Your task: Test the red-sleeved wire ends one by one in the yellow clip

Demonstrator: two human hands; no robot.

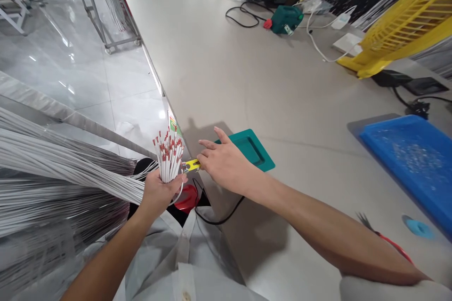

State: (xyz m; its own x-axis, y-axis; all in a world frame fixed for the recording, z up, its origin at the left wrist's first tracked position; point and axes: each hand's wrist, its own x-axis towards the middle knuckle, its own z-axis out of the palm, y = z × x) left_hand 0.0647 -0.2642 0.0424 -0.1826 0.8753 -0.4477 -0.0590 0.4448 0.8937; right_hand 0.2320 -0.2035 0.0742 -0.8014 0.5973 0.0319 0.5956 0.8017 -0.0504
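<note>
My left hand [160,193] is closed round a thick bundle of white wires [171,164], whose red-tipped ends point upward. Between the thumb and forefinger of my right hand [224,160] is a small yellow tool [192,165] with a metallic front end; the other fingers stick out. That front end is right beside the bundle, at a wire near my left thumb; whether it grips the wire I cannot tell. Behind my right hand, a teal tray [263,153] lies on the table. The wires trail off to the left in a long hank [70,164].
On the right of the table [282,89] are a blue tray [416,150] with small clear bits, a light-blue ring [419,228], and a red-handled tool [395,247]. A yellow fan [399,28] and a green device [286,19] stand farther back. A black cable [219,222] hangs near my lap.
</note>
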